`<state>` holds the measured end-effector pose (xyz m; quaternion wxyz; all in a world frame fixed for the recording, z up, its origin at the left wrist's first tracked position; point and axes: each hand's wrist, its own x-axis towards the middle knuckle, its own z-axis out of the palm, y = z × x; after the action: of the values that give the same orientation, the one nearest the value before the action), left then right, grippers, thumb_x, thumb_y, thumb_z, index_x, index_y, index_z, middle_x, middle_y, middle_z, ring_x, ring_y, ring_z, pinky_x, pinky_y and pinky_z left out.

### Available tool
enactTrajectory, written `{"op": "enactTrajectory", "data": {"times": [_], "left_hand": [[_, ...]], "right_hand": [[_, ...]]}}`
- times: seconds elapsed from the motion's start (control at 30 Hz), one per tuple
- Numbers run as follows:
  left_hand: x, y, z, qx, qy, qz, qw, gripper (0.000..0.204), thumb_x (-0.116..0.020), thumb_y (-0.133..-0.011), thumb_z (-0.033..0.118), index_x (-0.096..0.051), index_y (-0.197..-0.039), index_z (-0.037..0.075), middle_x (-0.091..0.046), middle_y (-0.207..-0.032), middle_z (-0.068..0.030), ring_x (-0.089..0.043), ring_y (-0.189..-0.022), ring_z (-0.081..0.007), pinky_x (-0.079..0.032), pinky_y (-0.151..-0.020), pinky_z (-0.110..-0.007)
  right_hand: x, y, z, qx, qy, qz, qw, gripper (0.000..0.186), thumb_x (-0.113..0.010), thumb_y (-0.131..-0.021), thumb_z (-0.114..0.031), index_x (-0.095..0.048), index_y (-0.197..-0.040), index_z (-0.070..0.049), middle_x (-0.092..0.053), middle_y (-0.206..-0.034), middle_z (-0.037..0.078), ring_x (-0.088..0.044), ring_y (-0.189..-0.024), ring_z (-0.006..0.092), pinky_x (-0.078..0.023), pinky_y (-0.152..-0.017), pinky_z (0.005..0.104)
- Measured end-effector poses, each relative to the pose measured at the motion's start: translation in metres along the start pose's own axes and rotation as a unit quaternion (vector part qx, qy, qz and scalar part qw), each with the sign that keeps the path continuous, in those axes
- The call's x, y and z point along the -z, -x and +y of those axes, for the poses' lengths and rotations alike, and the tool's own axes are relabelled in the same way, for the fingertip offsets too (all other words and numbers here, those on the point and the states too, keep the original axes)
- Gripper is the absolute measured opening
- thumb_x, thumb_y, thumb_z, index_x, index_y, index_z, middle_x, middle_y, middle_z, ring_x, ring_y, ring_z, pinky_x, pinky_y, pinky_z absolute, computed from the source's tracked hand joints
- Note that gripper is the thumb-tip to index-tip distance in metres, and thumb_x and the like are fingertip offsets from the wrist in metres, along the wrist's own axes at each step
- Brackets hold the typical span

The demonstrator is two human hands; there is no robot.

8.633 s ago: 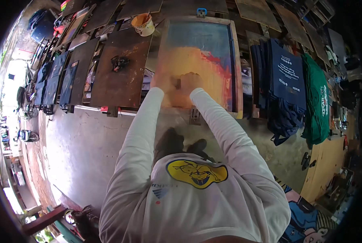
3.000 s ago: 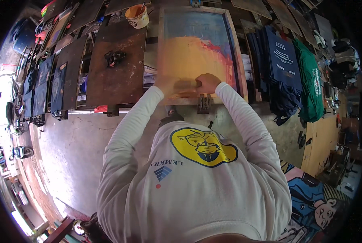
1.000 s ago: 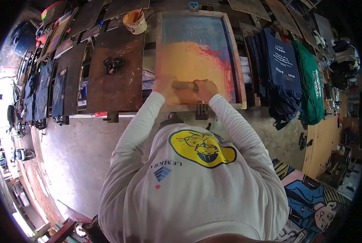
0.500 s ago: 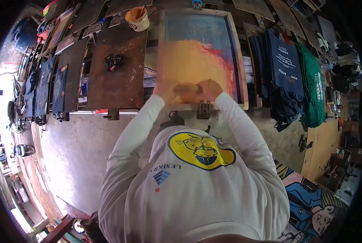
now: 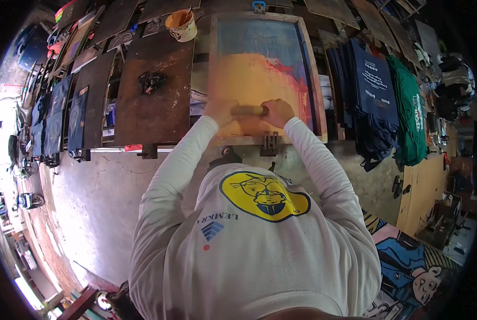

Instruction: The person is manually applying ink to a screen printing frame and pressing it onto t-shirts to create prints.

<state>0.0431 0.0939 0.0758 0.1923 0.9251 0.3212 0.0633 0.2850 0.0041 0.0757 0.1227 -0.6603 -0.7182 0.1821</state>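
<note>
Both the left hand [image 5: 221,110] and right hand [image 5: 277,111] are gripping a wooden squeegee [image 5: 249,110], fingers closed, near the printing screen's [image 5: 309,64] front edge.

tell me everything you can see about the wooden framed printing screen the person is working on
The printing screen is a rectangular wooden frame around dark blue mesh, lying flat on the work table. Orange ink with a red edge covers its near half. Both hands, left and right, press a wooden-handled squeegee across it near the front edge. A blue clamp sits at its far end.
</note>
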Motion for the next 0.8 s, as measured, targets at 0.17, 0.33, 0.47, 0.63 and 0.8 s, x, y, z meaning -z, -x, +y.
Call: {"op": "enactTrajectory", "data": {"times": [0.17, 0.33, 0.47, 0.63, 0.8], "left_hand": [[-0.007, -0.001, -0.006, 0.032, 0.004, 0.048, 0.998, 0.033, -0.077, -0.076, 0.034, -0.065, -0.098, 0.012, -0.069, -0.092, -0.0119, -0.066, -0.092, -0.0347, -0.052, -0.076, -0.046], [-0.025, 0.023, 0.013, 0.052, -0.008, 0.139, 0.989, 0.036, -0.078, -0.070, 0.026, -0.065, -0.099, 0.010, -0.068, -0.099, -0.0089, -0.065, -0.098, -0.0317, -0.052, -0.080, -0.042], [-0.025, 0.045, 0.031, 0.098, 0.053, 0.102, 0.989, 0.037, -0.078, -0.069, 0.022, -0.065, -0.101, 0.010, -0.067, -0.104, -0.0098, -0.063, -0.102, -0.0317, -0.052, -0.083, -0.043], [-0.022, 0.042, 0.028, 0.123, 0.043, 0.041, 0.991, 0.041, -0.079, -0.067, 0.027, -0.067, -0.103, 0.012, -0.068, -0.104, -0.0100, -0.064, -0.102, -0.0323, -0.053, -0.084, -0.045], [-0.031, 0.019, 0.008, 0.138, 0.032, 0.108, 0.984, 0.045, -0.076, -0.069, 0.032, -0.068, -0.108, 0.013, -0.069, -0.105, -0.0121, -0.067, -0.099, -0.0338, -0.054, -0.083, -0.047]], "right_hand": [[-0.007, 0.001, -0.010, -0.034, -0.024, 0.048, 0.998, 0.024, -0.074, -0.075, -0.032, -0.071, -0.091, -0.013, -0.071, -0.086, 0.014, -0.069, -0.083, 0.0351, -0.055, -0.075, 0.0473], [-0.019, 0.021, -0.023, -0.013, 0.030, 0.058, 0.998, 0.028, -0.073, -0.075, -0.032, -0.071, -0.093, -0.012, -0.070, -0.081, 0.016, -0.069, -0.078, 0.0362, -0.055, -0.072, 0.0481], [-0.010, 0.039, -0.028, -0.006, 0.015, 0.023, 1.000, 0.030, -0.073, -0.073, -0.031, -0.072, -0.096, -0.012, -0.071, -0.083, 0.016, -0.069, -0.079, 0.0365, -0.055, -0.073, 0.0477], [0.002, 0.030, -0.020, -0.005, -0.011, -0.024, 1.000, 0.038, -0.076, -0.071, -0.035, -0.072, -0.101, -0.013, -0.071, -0.086, 0.015, -0.069, -0.081, 0.0349, -0.055, -0.077, 0.0463], [-0.013, 0.020, -0.016, -0.004, -0.017, 0.057, 0.998, 0.032, -0.073, -0.073, -0.030, -0.073, -0.100, -0.014, -0.071, -0.087, 0.016, -0.069, -0.082, 0.0354, -0.055, -0.076, 0.0464]]}}
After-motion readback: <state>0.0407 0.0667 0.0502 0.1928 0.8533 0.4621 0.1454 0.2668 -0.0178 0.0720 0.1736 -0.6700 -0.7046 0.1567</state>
